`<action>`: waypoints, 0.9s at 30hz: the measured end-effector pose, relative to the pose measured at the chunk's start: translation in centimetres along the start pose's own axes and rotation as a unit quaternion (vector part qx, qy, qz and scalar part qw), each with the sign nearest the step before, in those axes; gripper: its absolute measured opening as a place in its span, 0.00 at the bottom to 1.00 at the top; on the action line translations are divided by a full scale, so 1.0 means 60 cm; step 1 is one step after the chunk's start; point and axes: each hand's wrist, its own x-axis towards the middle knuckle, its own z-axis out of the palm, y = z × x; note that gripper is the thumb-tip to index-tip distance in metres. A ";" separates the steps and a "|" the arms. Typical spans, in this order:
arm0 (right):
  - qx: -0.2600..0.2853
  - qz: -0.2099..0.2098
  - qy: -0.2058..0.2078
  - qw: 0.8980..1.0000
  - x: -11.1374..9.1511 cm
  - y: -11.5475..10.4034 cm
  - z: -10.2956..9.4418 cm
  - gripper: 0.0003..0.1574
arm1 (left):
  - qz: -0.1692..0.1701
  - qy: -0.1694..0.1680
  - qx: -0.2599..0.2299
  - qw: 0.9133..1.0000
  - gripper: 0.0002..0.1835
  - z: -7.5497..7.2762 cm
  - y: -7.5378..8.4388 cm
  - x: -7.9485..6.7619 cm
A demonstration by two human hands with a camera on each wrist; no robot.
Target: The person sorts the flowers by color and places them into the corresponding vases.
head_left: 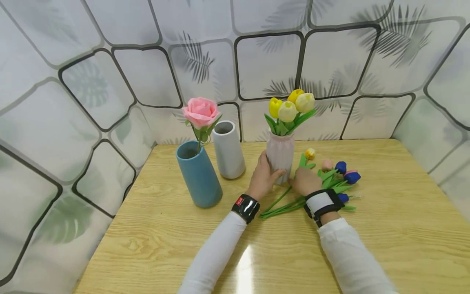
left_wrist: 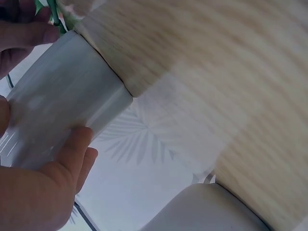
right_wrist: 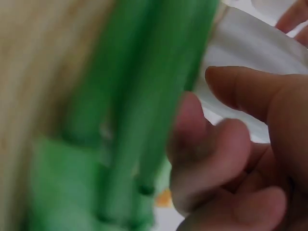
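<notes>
My left hand [head_left: 263, 175] grips the pale pink ribbed vase [head_left: 280, 153] low on its side, with the thumb across its front. Yellow and cream tulips [head_left: 287, 111] stand in that vase. Just right of it, my right hand [head_left: 305, 181] is low over the green stems [head_left: 282, 209] of the flowers lying on the table. In the right wrist view, the thumb [right_wrist: 240, 89] stands apart from the bent fingers, and nothing shows between them. Blurred stems [right_wrist: 144, 110] pass close beside these fingers. A yellow-orange tulip [head_left: 310, 153] lies beyond the hand.
Left of the hands, a blue vase [head_left: 200, 179] holds a pink rose [head_left: 201, 112]. A white vase [head_left: 229, 153] stands behind it. Blue tulips [head_left: 351, 177] and a pale pink tulip [head_left: 327, 164] lie on the wooden table [head_left: 154, 245]. Patterned cloth [head_left: 269, 65] rises behind.
</notes>
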 end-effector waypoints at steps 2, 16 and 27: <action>0.009 0.009 -0.006 1.000 0.005 0.003 0.005 0.20 | -0.001 0.000 0.005 1.000 0.43 0.000 0.000 0.000; 0.153 0.013 0.006 0.988 0.026 0.051 0.029 0.18 | 0.008 -0.004 0.002 1.000 0.43 -0.001 0.003 -0.002; 0.308 0.048 0.069 0.948 0.004 0.046 0.008 0.22 | 0.004 -0.004 0.010 1.000 0.42 -0.002 0.003 -0.001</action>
